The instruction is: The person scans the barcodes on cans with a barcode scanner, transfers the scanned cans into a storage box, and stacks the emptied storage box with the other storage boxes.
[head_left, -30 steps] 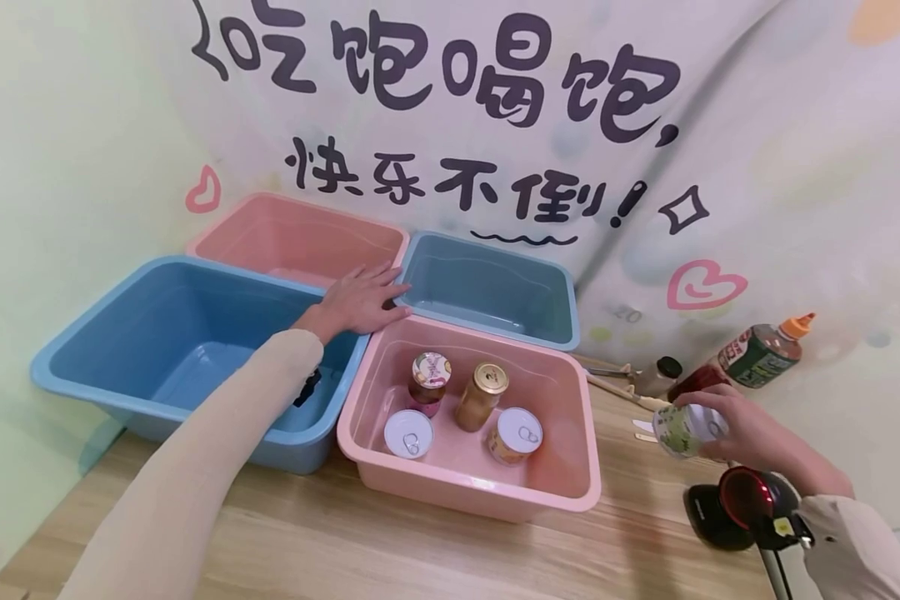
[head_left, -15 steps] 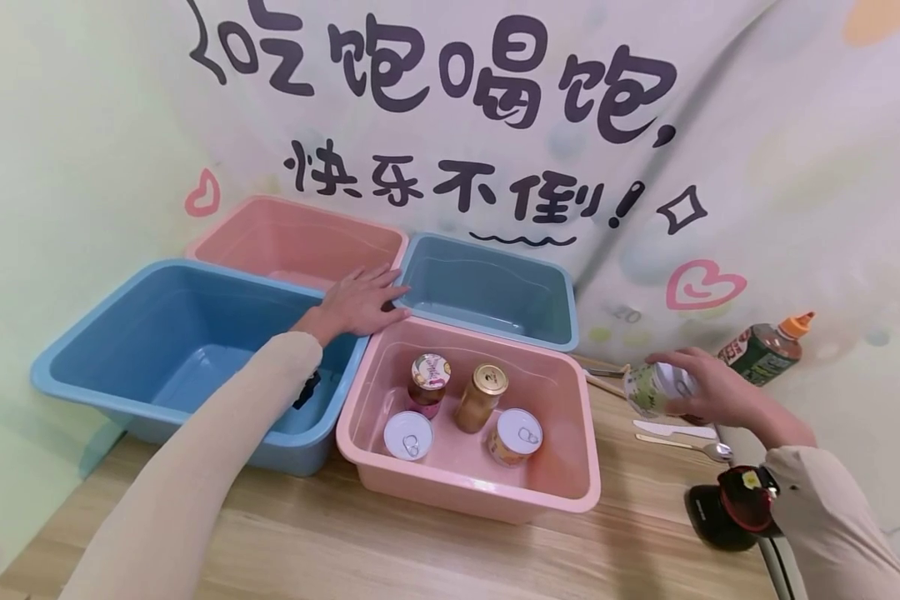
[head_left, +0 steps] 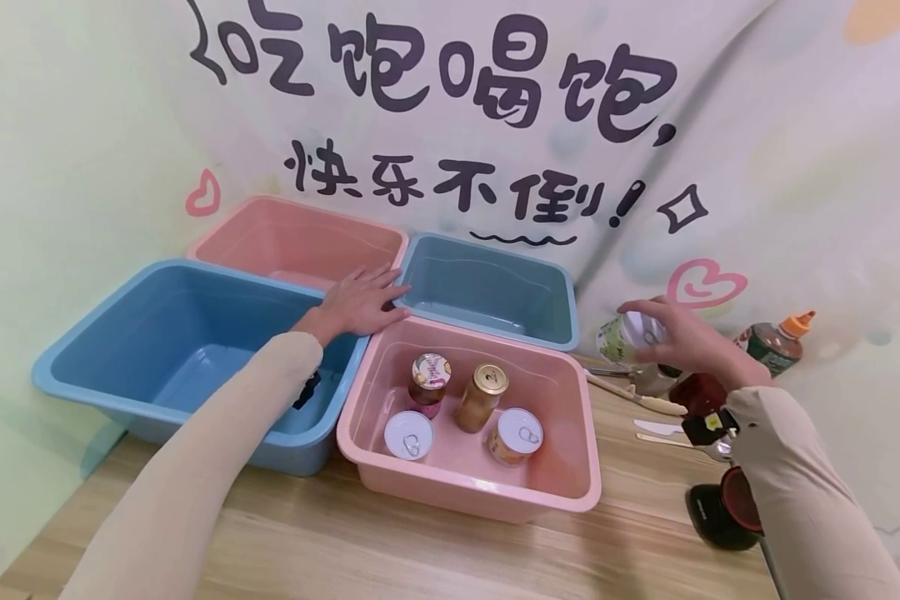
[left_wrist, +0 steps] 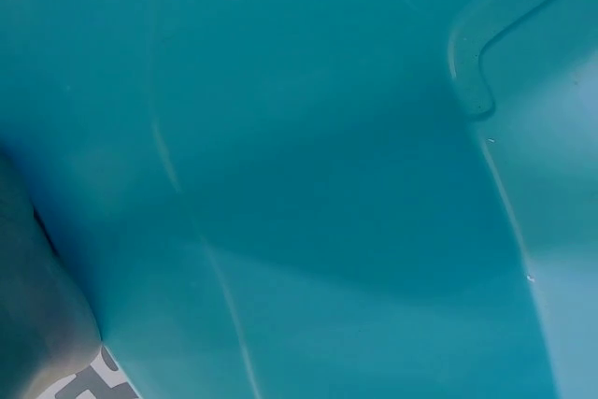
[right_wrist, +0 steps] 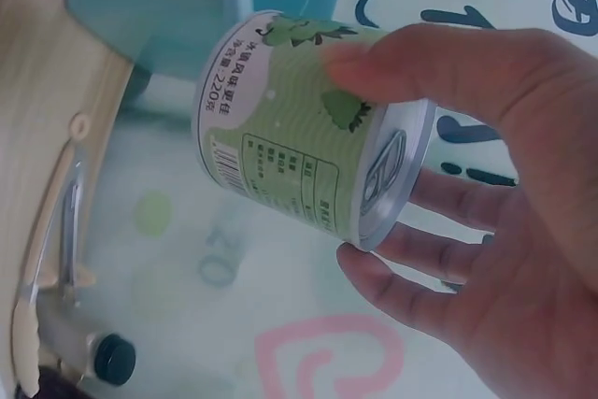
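My right hand point(head_left: 690, 337) grips a small green tin can point(head_left: 618, 337) by its pull-tab end, holding it tilted in the air to the right of the back blue bin point(head_left: 491, 333). In the right wrist view, the thumb lies along the label of the can point(right_wrist: 290, 137). My left hand point(head_left: 363, 300) rests, fingers spread, on the rims where the bins meet. Inside the front pink bin point(head_left: 465, 498) stand two tins with white pull-tab lids point(head_left: 408, 435), a gold can point(head_left: 483, 396) and a cup with a patterned lid point(head_left: 429, 379).
A large blue bin point(head_left: 67, 375) and a back pink bin point(head_left: 300, 208) stand at left. On the right lie tongs point(head_left: 645, 400), a knife point(head_left: 656, 427) and a spoon point(head_left: 671, 439). Nearby are a dark-capped jar point(head_left: 654, 381), an orange-capped bottle point(head_left: 772, 346) and a black-and-red device point(head_left: 720, 517).
My right hand has carried the green tin can up and leftward, past the cutlery and bottles towards the back wall. My left hand has stayed in place.
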Demonstrator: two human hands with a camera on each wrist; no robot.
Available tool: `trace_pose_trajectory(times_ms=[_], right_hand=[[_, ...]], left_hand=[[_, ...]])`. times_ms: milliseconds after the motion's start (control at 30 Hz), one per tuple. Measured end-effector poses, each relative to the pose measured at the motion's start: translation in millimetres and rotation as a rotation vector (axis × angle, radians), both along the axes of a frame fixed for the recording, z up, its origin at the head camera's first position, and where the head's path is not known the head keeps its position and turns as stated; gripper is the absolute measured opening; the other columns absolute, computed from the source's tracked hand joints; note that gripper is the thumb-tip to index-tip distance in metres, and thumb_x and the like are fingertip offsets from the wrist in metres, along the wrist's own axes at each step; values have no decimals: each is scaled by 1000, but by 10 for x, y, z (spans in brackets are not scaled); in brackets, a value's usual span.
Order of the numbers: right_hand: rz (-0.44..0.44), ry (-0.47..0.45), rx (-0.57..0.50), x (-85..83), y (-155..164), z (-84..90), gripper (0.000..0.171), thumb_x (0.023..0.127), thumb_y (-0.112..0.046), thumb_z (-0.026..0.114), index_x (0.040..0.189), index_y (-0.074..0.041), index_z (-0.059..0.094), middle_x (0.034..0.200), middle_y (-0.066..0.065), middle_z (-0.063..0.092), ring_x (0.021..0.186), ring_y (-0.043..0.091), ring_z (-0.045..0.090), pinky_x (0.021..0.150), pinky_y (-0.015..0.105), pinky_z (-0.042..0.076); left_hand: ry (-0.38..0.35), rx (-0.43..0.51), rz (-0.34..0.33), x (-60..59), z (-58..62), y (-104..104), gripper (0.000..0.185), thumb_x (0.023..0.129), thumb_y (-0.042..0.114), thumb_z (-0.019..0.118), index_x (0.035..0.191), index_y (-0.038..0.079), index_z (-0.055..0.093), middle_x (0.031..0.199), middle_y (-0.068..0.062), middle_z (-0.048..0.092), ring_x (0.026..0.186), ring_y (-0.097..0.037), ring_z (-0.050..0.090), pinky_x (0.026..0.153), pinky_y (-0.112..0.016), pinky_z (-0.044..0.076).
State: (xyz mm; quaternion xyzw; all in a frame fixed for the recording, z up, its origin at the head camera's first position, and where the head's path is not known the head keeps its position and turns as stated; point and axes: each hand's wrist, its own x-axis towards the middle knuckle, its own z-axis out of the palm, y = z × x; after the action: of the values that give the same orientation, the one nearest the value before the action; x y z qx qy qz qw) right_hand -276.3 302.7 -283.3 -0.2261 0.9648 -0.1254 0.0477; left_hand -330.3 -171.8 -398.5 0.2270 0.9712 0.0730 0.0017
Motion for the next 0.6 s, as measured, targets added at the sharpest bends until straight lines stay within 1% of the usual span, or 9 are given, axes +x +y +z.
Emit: trace_pose_trajectory(times_ms=[67, 167, 367, 600], right_hand=[[-6, -27, -18, -59, -70, 29, 66, 79, -7, 79, 140, -10, 54, 130, 29, 51, 108, 42, 53, 78, 48, 58], [7, -30, -30, -157, -166, 64, 66, 79, -6, 79, 140, -8, 54, 130, 30, 51, 109, 42, 52, 78, 47, 58], [23, -13, -15, -345, -355, 123, 66, 79, -10, 79, 141, -7, 55, 125, 28, 56, 103, 38, 55, 74, 37, 52], [10, -16, -31, -508, -582, 168, 65, 78, -11, 79, 139, -6, 57, 122, 25, 59, 102, 36, 55, 77, 42, 52]], left_hand=[[-2, 4, -1, -4, -2, -1, 65, 100, 56, 40, 155, 21, 39, 167, -11, 22, 156, -33, 14, 126, -55, 7], [-2, 1, -3, -1, 6, -5, 65, 100, 56, 40, 155, 20, 38, 167, -11, 22, 156, -33, 13, 126, -55, 7], [-2, 0, -3, 9, 22, -13, 66, 100, 55, 40, 155, 19, 38, 167, -12, 21, 156, -34, 12, 126, -55, 5], [2, -4, -13, 18, 27, 5, 66, 100, 56, 40, 155, 19, 39, 167, -12, 22, 156, -33, 14, 126, -55, 8]])
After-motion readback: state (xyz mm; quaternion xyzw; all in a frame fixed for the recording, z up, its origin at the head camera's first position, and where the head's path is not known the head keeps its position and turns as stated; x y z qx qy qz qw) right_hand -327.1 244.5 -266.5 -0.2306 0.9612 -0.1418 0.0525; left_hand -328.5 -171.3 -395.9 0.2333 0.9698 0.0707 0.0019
